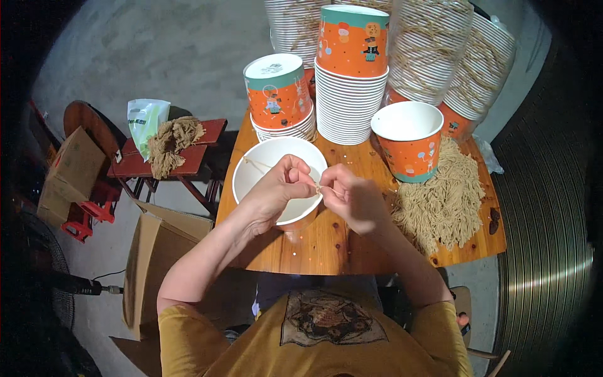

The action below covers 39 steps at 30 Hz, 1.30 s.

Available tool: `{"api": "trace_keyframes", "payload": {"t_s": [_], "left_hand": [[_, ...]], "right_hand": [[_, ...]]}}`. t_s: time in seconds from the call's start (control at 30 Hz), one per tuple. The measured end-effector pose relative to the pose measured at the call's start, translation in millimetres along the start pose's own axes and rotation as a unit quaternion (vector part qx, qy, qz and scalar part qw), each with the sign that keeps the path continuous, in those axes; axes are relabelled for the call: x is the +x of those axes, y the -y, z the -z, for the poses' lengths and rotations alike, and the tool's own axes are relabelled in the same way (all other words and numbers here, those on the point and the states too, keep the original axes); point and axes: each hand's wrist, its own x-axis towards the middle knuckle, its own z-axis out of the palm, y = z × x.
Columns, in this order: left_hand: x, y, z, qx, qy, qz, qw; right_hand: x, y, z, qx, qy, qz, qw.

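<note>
My left hand point(276, 190) and my right hand point(357, 200) are close together, thumbs and fingertips pinched on a thin tan cord point(254, 164). Part of the cord trails past my left hand, over the mouth of a white-lined paper bucket point(247, 188). Between my fingertips the cord looks looped or knotted, though the fingers cover most of it. The bucket stands upright right under my hands. To the right, a big heap of tan cord point(449, 204) lies on the wooden table point(314, 254). Beside it stands an upright orange paper bucket point(411, 151) with a green base band.
Behind are a tall stack of upside-down buckets point(352, 94), a shorter stack point(276, 94) and several bagged stacks with cord point(430, 50). Left of the table, a red bench point(213, 132) bears more cord point(173, 141) and a plastic bag point(146, 119). An open cardboard box point(157, 251) sits below.
</note>
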Motion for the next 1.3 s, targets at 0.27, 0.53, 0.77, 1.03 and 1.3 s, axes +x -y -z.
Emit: {"api": "trace_keyframes", "payload": {"t_s": [0.27, 0.53, 0.77, 1.03, 1.3], "left_hand": [[0, 1, -2, 0.043, -0.017, -0.016, 0.999], [3, 5, -3, 0.095, -0.025, -0.057, 0.994], [3, 4, -1, 0.047, -0.002, -0.037, 0.998], [2, 2, -2, 0.028, -0.011, -0.018, 0.999], [3, 2, -3, 0.03, -0.005, -0.021, 0.999]], "right_hand": [[0, 6, 6, -0.229, 0.029, 0.09, 0.969], [7, -12, -2, -0.043, 0.04, 0.032, 0.998], [16, -17, 5, 0.356, 0.131, -0.215, 0.9], [4, -13, 1, 0.206, 0.069, -0.048, 0.975], [9, -10, 2, 0.27, 0.057, -0.144, 0.95]]}}
